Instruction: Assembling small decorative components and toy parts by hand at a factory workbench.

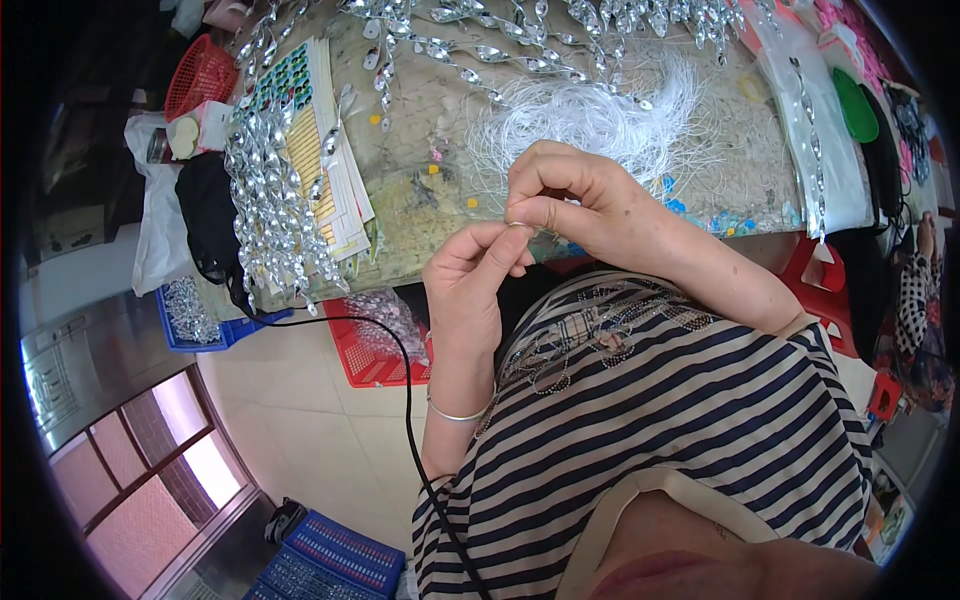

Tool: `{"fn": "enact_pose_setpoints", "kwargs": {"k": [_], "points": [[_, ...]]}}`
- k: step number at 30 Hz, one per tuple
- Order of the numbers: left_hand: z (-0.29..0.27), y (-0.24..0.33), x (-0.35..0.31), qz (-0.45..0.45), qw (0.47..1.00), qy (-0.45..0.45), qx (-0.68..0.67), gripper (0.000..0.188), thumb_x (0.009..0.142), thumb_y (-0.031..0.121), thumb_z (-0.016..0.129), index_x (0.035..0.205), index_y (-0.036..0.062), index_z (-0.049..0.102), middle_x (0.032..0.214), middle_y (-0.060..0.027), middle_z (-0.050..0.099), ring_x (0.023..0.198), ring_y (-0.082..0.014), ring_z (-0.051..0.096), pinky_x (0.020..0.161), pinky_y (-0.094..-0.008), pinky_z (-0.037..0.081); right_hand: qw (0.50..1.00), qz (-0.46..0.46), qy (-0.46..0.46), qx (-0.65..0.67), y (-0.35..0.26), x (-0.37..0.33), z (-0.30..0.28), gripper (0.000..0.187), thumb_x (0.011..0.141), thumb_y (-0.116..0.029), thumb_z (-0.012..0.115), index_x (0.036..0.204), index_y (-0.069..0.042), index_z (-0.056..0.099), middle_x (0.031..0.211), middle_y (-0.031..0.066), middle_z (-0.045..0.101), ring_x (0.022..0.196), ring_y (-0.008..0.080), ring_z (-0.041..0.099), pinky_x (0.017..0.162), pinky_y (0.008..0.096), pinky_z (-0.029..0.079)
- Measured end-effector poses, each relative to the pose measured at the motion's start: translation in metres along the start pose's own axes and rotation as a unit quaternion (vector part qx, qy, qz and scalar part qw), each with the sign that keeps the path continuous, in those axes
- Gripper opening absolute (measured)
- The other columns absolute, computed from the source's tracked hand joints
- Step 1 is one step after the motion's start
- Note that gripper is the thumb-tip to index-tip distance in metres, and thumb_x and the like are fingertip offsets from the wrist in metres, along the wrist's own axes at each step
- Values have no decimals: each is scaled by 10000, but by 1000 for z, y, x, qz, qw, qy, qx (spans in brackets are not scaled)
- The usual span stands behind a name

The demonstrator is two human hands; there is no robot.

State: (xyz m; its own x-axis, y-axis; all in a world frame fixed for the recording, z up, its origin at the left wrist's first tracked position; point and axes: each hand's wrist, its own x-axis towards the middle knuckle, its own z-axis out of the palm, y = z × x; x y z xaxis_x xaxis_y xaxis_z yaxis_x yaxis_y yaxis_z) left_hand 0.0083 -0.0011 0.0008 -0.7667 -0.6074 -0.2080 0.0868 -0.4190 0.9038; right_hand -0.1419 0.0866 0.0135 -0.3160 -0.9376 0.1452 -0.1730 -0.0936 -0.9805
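The heap of white threads (590, 125) looks fine, smooth and faintly glossy. The silver bead strands (265, 200) have a mirror-bright, faceted finish. The bench (405, 200) is rough, matt and paint-spotted. The clear sleeve (842, 185) is glossy plastic film, the red mesh basket (203, 78) and blue bin (200, 346) moulded plastic. The striped top (690, 420) is matt cloth; the bangle (460, 416), smooth shiny metal.
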Motion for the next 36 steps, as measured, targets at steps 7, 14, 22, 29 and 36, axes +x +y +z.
{"fn": "enact_pose_setpoints", "kwargs": {"k": [7,14,22,29,36], "points": [[1,3,-1,11,1000,16,-5,78,835,49,662,878,-16,664,743,-32,624,653,-68,531,611,-194,418,998,10,0,70,8,2,-1,100,883,-90,592,924,-16,645,885,40,570,834,123,537,748,256,432],[1,2,-4,84,987,76,116,63,816,-3,665,877,-16,662,771,-26,622,696,-65,541,655,-188,426,987,-97,50,-121,-18,-13,-5,107,864,-84,608,935,-19,656,864,63,577,806,165,559,715,267,446],[2,-4,-3,132,966,76,208,66,798,-11,673,861,-24,655,795,-38,620,728,-81,551,680,-208,434,966,-123,64,-217,-14,-16,0,122,796,-40,658,915,-13,659,819,84,574,709,195,582,593,274,462],[4,-4,-1,201,932,59,297,93,800,-11,666,890,-25,650,811,-62,624,734,-109,567,697,-228,450,949,-143,75,-270,-16,-14,0,139,751,-27,687,887,-14,660,793,83,581,661,203,593,552,282,470],[6,-6,-1,242,909,46,336,108,810,-9,650,917,-25,643,809,-70,627,723,-118,580,681,-230,461,933,-165,85,-307,-10,-11,1,144,702,-29,708,837,-28,656,770,75,580,641,219,593,537,300,471]]}}
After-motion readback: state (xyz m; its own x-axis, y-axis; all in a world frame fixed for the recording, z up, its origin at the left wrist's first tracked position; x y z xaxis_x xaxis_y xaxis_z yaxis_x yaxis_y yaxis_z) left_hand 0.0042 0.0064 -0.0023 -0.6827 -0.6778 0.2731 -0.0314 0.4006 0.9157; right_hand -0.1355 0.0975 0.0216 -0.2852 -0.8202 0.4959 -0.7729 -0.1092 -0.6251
